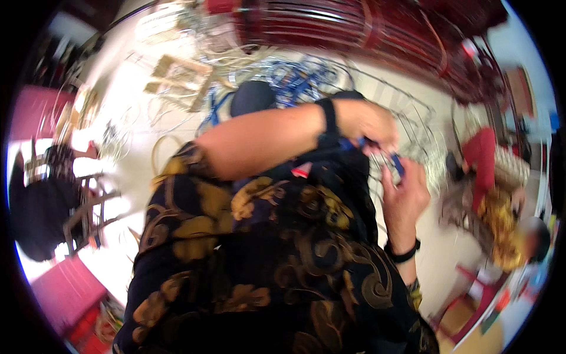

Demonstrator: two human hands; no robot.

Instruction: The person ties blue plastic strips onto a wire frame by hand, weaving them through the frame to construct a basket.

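Clothing (259, 259) nearest, right hand (410, 192) pinches blue piece (398, 166) (blurred)

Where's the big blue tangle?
In the head view, the blue tangle lies on the floor at the top middle, near the dark red furniture and right of the pale stool.

My left forearm (265, 141) bars the way across my lap (283, 230); blue cords (298, 82) clutter ahead. Passable gap: between my right hand (408, 189) and the seated person (501, 227).
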